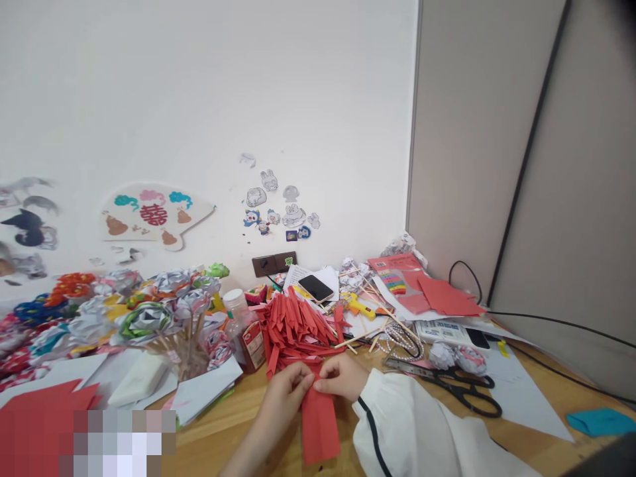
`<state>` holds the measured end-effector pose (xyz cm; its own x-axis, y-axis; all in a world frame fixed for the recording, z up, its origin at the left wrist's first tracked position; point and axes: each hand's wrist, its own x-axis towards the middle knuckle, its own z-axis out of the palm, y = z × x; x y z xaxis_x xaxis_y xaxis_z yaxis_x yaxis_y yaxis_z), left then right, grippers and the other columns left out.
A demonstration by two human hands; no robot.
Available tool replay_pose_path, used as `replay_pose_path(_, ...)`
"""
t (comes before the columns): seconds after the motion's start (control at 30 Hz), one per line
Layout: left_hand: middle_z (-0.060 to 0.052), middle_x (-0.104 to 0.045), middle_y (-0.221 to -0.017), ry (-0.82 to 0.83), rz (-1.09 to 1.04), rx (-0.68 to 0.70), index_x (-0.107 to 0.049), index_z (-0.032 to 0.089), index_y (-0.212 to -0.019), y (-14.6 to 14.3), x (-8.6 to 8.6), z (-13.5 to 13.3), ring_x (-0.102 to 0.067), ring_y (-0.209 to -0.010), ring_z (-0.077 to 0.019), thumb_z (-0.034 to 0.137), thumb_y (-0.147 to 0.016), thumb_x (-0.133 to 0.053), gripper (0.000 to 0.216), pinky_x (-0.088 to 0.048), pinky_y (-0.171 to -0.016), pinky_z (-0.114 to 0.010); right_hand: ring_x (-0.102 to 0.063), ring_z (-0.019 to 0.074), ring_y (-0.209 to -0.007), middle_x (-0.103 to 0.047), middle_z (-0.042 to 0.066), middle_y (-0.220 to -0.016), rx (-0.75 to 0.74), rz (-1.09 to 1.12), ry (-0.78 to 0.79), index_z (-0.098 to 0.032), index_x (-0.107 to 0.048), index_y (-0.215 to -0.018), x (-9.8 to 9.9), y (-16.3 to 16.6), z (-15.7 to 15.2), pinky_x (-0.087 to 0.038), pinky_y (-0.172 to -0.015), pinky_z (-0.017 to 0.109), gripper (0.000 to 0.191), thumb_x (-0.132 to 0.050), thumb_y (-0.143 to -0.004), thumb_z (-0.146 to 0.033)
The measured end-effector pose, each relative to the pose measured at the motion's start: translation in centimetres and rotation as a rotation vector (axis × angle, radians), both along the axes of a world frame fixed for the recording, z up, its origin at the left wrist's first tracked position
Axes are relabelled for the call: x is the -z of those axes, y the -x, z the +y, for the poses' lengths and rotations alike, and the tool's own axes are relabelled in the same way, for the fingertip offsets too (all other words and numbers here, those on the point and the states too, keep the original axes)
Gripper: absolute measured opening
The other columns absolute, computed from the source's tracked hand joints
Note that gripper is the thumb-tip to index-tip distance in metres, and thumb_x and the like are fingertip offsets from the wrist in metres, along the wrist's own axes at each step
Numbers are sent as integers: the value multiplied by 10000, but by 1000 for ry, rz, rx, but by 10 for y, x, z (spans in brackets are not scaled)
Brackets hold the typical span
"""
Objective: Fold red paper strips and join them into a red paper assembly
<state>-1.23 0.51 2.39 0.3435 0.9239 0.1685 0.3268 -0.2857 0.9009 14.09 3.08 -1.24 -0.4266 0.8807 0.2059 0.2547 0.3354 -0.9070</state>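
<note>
A strip of red paper (320, 427) hangs down toward the front of the wooden table. My left hand (288, 391) pinches its upper end from the left, thumb and forefinger together. From the right, my right hand (342, 376) grips the same end, its fingertips close beside the left ones. Right behind both hands lies a heap of folded red paper strips (295, 328). My knuckles partly hide the top edge of the strip, so any fold there cannot be made out.
Black-handled scissors (462, 387) lie right of my sleeve. Behind them are a beaded string (400, 341), a yellow glue gun (362, 308) and a phone (317, 288). To the left stand a bottle (243, 331) and several paper flowers (149, 318). Red sheets (447, 296) rest at back right.
</note>
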Motion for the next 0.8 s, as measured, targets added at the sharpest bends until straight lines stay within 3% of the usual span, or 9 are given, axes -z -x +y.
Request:
replay_pose_path(0.27,43,-425,-511,115,44,94,-497,121,-634,4,-2,4,-366,-471,-73,318,-661,-462,201,-270,-449,-175,-346,52,-439,-416,-45,-464,43,-32,2,-112,-559,-564,0,0,1,-249,-401,160,210,-566,-585,-320)
replay_pose_path(0.63,32,-433,-540,-86,221,21,-413,163,-525,-1,-4,-2,-394,-522,-102,340,-708,-366,259,-309,-489,-189,-371,56,-455,-428,-43,-482,6,-17,11,-115,-544,-553,1,4,-1,-274,-422,164,193,-561,-589,-303)
replay_pose_path(0.8,24,-467,-561,-101,201,31,-441,164,-570,-2,-10,-5,-409,-536,-107,332,-709,-370,229,-325,-517,-192,-367,55,-456,-427,-44,-481,-4,-24,7,-115,-549,-564,-1,3,-3,-268,-416,161,192,-562,-587,-305)
